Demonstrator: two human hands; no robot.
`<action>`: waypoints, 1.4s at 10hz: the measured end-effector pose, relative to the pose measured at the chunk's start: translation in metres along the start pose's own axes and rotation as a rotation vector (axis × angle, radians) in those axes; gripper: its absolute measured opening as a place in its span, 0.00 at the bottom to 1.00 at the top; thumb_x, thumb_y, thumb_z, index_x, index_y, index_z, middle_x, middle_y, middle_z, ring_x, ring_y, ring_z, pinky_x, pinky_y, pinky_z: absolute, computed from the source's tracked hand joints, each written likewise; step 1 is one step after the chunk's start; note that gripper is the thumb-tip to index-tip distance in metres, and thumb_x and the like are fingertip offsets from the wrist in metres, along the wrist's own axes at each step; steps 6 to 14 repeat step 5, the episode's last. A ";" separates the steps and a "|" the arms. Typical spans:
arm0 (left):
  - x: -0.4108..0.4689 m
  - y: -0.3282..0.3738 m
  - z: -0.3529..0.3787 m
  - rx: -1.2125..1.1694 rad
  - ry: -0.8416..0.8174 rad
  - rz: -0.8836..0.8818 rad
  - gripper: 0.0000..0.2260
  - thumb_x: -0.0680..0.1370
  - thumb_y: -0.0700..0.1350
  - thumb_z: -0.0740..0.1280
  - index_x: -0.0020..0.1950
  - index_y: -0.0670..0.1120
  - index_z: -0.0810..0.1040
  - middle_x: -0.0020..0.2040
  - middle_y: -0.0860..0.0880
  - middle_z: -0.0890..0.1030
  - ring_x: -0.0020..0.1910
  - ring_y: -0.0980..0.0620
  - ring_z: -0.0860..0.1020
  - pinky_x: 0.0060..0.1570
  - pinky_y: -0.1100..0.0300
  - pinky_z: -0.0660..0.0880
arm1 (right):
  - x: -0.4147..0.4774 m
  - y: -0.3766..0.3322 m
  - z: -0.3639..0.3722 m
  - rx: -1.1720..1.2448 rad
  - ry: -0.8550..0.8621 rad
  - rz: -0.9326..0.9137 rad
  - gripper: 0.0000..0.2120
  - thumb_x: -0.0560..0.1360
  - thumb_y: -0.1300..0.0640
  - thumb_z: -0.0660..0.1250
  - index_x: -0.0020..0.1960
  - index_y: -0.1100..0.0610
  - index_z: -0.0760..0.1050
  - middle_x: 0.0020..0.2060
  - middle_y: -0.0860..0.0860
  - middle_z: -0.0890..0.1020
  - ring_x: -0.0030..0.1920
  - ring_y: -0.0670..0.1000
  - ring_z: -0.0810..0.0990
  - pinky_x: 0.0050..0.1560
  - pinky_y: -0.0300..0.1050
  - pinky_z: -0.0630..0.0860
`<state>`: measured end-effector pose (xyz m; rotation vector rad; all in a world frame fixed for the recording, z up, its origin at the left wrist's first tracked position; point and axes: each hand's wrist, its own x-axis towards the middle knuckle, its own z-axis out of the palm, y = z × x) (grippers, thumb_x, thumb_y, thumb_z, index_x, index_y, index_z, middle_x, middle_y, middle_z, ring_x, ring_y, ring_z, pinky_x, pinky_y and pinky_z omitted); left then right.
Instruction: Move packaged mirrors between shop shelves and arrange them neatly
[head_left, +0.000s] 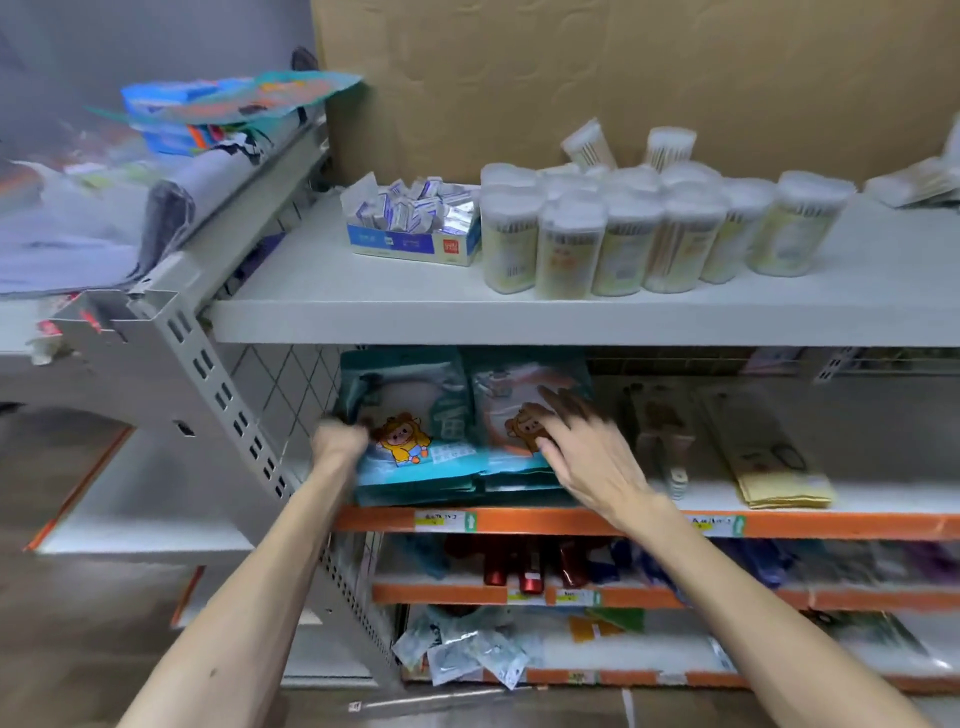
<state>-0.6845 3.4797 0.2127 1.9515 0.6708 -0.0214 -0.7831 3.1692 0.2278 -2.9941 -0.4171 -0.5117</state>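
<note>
- Mirror packs: two teal stacks side by side at the left end of the middle shelf (550, 521), running from near its orange front edge towards the back.
- The left stack (415, 431) and right stack (511, 415) touch along their inner edges. The top packs tilt up towards the back.
- Left hand (340, 441) is at the outer left edge of the left stack, next to the wire side panel. It is motion-blurred, so we cannot tell whether the grip is closed on a pack or just pushing.
- Right hand (582, 447) has a wide grip, fingers spread and lying flat on top of the right stack, holding nothing.
- We read this as squaring up: one hand bracing the outer side, the other pressing the top pack down so nothing slides.
- The stacks are not yet tidy: lower packs poke out unevenly at the front edge.
- Next move likely needs a push back from the front edge to line up both stacks.
- Risk: the glossy packs look slippery, so the tilted top ones could slide forward off the shelf.
- Flat packs (769, 457) lie further right on the same shelf, well apart.
- The upper shelf (363, 317) carries cotton-swab tubs (613, 234), which we judge not part of this job.
</note>
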 end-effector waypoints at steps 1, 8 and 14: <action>0.008 0.001 -0.002 0.061 -0.024 0.019 0.09 0.78 0.40 0.67 0.56 0.38 0.76 0.44 0.40 0.81 0.45 0.41 0.82 0.41 0.51 0.79 | -0.004 -0.003 -0.003 -0.013 0.038 0.057 0.16 0.78 0.50 0.64 0.65 0.50 0.74 0.67 0.53 0.75 0.65 0.57 0.75 0.56 0.53 0.76; 0.008 -0.007 0.010 0.509 0.012 0.412 0.23 0.73 0.51 0.65 0.64 0.43 0.65 0.58 0.35 0.72 0.54 0.33 0.75 0.48 0.42 0.78 | -0.013 -0.024 0.000 -0.096 0.084 0.106 0.15 0.78 0.48 0.59 0.62 0.51 0.73 0.58 0.52 0.80 0.56 0.57 0.76 0.49 0.51 0.74; 0.008 -0.007 0.010 0.509 0.012 0.412 0.23 0.73 0.51 0.65 0.64 0.43 0.65 0.58 0.35 0.72 0.54 0.33 0.75 0.48 0.42 0.78 | -0.013 -0.024 0.000 -0.096 0.084 0.106 0.15 0.78 0.48 0.59 0.62 0.51 0.73 0.58 0.52 0.80 0.56 0.57 0.76 0.49 0.51 0.74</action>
